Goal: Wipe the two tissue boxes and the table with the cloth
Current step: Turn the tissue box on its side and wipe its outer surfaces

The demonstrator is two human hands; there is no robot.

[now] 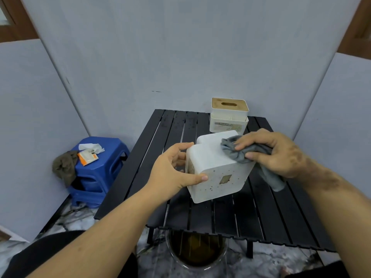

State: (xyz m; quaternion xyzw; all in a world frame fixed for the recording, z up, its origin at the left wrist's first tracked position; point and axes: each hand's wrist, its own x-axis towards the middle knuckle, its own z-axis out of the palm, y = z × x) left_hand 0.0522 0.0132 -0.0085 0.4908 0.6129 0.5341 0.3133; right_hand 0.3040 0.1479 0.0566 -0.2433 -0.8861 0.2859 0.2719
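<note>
The left hand (172, 169) grips the tipped white box (216, 167). The right hand (277, 153) grips the cloth (241, 153) on it. A hard rub could make the box slip onto the table (200, 217).

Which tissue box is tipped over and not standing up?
The plain white tissue box near the person, held by the left hand while the right hand rubs it with the grey cloth. The wooden-lidded box behind stands upright.
</note>
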